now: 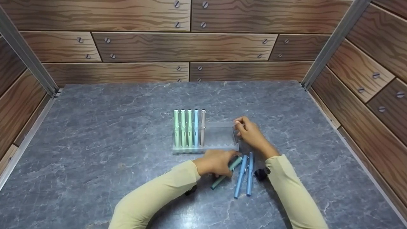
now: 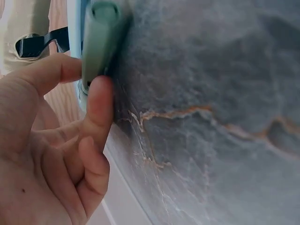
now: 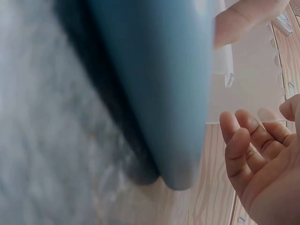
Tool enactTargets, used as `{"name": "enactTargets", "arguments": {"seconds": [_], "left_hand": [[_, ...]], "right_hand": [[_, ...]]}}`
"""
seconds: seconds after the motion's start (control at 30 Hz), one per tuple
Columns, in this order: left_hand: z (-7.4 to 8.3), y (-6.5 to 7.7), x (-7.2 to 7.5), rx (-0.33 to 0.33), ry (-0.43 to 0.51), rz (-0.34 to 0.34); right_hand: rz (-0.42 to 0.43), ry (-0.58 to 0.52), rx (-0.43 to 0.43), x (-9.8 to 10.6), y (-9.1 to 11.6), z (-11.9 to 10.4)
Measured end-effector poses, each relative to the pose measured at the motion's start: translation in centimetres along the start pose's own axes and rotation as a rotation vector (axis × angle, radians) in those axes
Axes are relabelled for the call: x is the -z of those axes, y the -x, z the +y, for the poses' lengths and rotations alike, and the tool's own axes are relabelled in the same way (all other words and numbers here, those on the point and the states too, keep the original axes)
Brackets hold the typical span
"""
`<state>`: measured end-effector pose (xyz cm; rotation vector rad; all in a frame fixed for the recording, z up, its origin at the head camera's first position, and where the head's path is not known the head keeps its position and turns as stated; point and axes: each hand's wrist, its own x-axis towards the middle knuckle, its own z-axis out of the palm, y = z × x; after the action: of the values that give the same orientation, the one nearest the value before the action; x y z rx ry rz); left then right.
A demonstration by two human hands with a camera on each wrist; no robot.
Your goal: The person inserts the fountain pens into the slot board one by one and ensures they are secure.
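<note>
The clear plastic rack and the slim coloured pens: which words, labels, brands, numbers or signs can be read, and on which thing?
None can be read.
Clear plastic rack: no legible text.
Five slim racked pens, green, blue and brownish; dark green pen; two blue pens: any print is too small or blurred.

Grey marble-patterned counter [image 1: 111,127] beneath the hands [image 1: 217,163]; brown wood-grain back wall [image 1: 143,47] with slotted screw heads [image 1: 177,3], beyond them; matching left wall [image 1: 25,105] and right wall [image 1: 359,73], flanking them; grey metal left post [image 1: 24,54] and right post [image 1: 334,41], beyond.
</note>
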<state>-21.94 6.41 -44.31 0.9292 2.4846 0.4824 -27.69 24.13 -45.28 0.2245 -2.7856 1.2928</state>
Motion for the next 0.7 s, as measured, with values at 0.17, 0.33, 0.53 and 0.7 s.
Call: {"name": "enactTargets", "arguments": {"seconds": [0.17,0.33,0.53,0.7], "left_hand": [[-0.17,0.02,-0.08,0.006,0.021,0.0],[-0.37,0.0,-0.16,0.0,0.026,0.013],[-0.59,-0.13,-0.16,0.007,0.037,0.001],[-0.74,-0.22,-0.01,-0.007,0.033,-0.014]], "right_hand": [[0.002,-0.002,-0.005,-0.12,-0.02,0.13],[0.003,0.009,-0.007,-0.12,0.01,0.1],[0.007,0.013,0.008,-0.09,-0.02,0.01],[0.019,0.011,0.025,0.03,0.0,-0.22]]}}
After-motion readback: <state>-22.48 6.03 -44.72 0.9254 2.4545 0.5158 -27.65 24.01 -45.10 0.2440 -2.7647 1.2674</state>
